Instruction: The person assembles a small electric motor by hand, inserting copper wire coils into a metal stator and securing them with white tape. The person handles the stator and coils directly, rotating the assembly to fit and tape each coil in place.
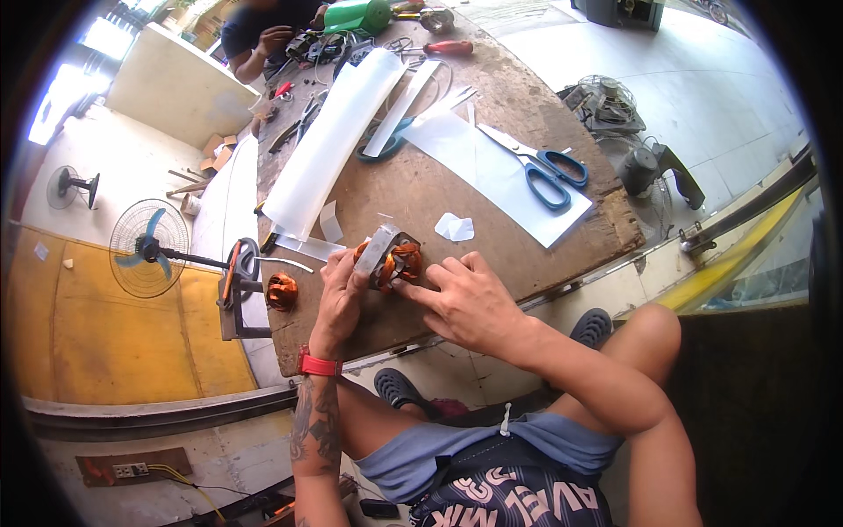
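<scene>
My left hand (340, 294) is closed around a motor stator (404, 262) with orange copper windings and a pale metal core, raised just above the worn wooden table (527, 105). My right hand (470, 303) reaches in from the right. Its index finger is stretched out and its tip touches the windings, while the other fingers are bent and apart from it. I see nothing held in that hand, though its thumb is partly hidden. A loose copper winding (282, 292) lies left of my left wrist. Small white cut pieces (454, 227) lie beyond the stator.
Blue-handled scissors (551, 178) rest on a white sheet (492, 176). Left of them lies a rolled translucent sheet (338, 140). A red-handled screwdriver (448, 47) and a green container (358, 16) are farther back. Another person (259, 39) sits at the far left. A fan (149, 248) stands beside the table.
</scene>
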